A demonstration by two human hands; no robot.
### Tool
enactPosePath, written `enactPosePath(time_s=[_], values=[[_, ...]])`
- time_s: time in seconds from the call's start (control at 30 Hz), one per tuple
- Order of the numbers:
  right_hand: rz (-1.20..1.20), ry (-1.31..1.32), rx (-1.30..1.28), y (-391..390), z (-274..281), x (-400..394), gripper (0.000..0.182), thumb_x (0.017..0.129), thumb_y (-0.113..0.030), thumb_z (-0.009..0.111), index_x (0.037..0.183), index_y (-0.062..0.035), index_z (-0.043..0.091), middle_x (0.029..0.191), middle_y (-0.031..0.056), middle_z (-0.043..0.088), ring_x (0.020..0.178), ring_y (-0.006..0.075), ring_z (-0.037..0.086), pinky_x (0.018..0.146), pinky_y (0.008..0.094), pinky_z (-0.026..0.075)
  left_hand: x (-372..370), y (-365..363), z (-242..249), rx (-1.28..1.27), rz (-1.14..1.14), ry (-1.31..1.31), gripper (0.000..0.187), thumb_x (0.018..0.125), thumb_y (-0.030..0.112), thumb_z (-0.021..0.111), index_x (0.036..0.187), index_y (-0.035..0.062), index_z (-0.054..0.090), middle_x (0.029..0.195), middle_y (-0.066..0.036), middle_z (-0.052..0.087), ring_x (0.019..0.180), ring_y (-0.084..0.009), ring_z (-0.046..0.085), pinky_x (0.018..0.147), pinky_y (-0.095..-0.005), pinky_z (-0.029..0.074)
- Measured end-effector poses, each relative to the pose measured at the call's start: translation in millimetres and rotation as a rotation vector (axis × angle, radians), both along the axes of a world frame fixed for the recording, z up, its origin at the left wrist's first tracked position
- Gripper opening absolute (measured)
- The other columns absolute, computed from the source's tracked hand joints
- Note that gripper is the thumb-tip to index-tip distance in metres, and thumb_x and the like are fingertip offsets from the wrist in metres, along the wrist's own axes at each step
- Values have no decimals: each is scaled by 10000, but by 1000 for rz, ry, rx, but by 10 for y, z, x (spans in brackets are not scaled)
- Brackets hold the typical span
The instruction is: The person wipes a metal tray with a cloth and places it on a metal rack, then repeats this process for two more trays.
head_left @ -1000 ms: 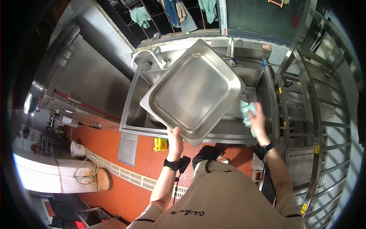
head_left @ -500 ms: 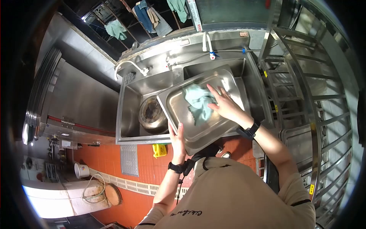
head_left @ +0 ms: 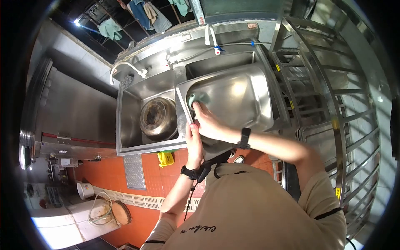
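Note:
A shallow rectangular steel tray (head_left: 233, 102) is tilted over the right-hand basin of the sink. My left hand (head_left: 194, 146) grips the tray's near left edge, thumb up along the rim. Inside the tray, my right hand (head_left: 209, 126) is closed on a pale green cloth (head_left: 199, 98), pressing it to the left inner wall near the corner. Part of the cloth is hidden under the fingers. In the left basin sits an upturned round metal pot (head_left: 158, 118) with a darkened base.
Two white faucets, one curving over the left basin (head_left: 132, 66) and one behind the right (head_left: 211, 35), rise at the back. A metal rack (head_left: 333, 91) stands close on the right. Below the sink, a yellow jug (head_left: 165, 158) sits on the red tiled floor (head_left: 104, 166).
My right hand has moved left and toward me across the tray, from open fingers over the spread cloth to gripping it bunched at the left wall. The tray has turned to a flatter angle.

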State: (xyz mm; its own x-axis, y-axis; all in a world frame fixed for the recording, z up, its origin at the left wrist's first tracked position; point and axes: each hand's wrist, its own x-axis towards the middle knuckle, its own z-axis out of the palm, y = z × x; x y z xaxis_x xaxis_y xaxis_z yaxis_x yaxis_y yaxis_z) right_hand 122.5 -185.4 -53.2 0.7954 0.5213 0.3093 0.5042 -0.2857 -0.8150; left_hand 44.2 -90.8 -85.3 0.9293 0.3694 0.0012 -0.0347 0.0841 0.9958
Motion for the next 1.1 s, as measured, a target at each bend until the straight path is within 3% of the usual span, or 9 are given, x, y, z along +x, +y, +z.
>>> enactPosePath(time_s=[0.13, 0.27, 0.4, 0.53, 0.67, 0.8, 0.87, 0.9, 1.1], values=[[634, 99, -204, -361, -225, -304, 399, 863, -78, 597, 1218, -6, 432, 1165, 230, 488, 996, 383, 572, 869, 442, 489, 58, 195, 192, -26, 208, -36, 373, 1025, 398, 379, 996, 40, 478, 841, 6, 391, 793, -112, 344, 757, -263, 358], [623, -230, -376, -694, -304, 143, 193, 876, -274, 610, 904, -108, 705, 1101, 125, 545, 1105, 319, 499, 956, 437, 405, -8, 259, 52, 2, 273, -11, 581, 1007, 397, 425, 1458, 47, 312, 1358, -128, 468, 1186, -197, 448, 1036, -313, 320], [86, -363, -657, -1197, -396, 557, 161, 814, -307, 659, 820, -166, 737, 1094, 97, 537, 1075, 294, 452, 970, 425, 363, -115, 303, 221, 38, 243, -18, 546, 1002, 440, 415, 1359, 26, 425, 1289, -94, 494, 1179, -169, 442, 1023, -304, 328], [-149, -379, -807, -964, -315, 309, 310, 820, -74, 592, 1124, -112, 632, 1139, 162, 492, 1074, 333, 455, 907, 424, 428, -129, 296, 237, -103, 288, -10, 555, 1006, 346, 449, 1451, 40, 321, 1394, -136, 443, 1224, -201, 431, 1036, -319, 331], [-20, -108, -409, -436, -300, -106, 562, 767, -26, 625, 1282, -82, 408, 1085, 246, 480, 999, 382, 530, 811, 440, 499, -50, 153, 124, 39, 293, -55, 537, 1003, 291, 469, 1442, 16, 327, 1385, -135, 450, 1209, -174, 426, 1026, -303, 329], [333, -77, -77, -85, -375, -269, 556, 761, 21, 600, 1289, -28, 431, 1190, 223, 457, 984, 336, 588, 821, 390, 516, 14, 191, 20, 54, 250, 2, 517, 1009, 284, 456, 1426, 2, 340, 1230, -96, 522, 1054, -145, 466, 948, -287, 374], [549, 710, -37, -243, -88, -169, 546, 766, 28, 582, 1295, -10, 457, 1251, 212, 434, 1016, 347, 582, 851, 382, 505, 21, 252, 16, -92, 284, -57, 509, 1015, 303, 437, 1414, -2, 351, 1174, -79, 528, 1007, -137, 466, 925, -283, 381], [554, 756, 21, -299, -94, -171, 551, 766, 55, 555, 1306, -6, 465, 1276, 222, 432, 1040, 363, 573, 881, 393, 484, -2, 238, 42, -117, 303, -48, 501, 1017, 334, 425, 1394, 6, 378, 1178, -73, 530, 1025, -139, 470, 930, -283, 380], [266, 92, 63, 138, -472, -134, 574, 768, 71, 563, 1316, -48, 439, 1217, 217, 499, 1082, 377, 538, 907, 407, 459, -58, 250, -66, -220, 164, -8, 545, 1005, 410, 421, 1387, 24, 385, 1272, -80, 496, 1150, -156, 455, 981, -299, 371]])
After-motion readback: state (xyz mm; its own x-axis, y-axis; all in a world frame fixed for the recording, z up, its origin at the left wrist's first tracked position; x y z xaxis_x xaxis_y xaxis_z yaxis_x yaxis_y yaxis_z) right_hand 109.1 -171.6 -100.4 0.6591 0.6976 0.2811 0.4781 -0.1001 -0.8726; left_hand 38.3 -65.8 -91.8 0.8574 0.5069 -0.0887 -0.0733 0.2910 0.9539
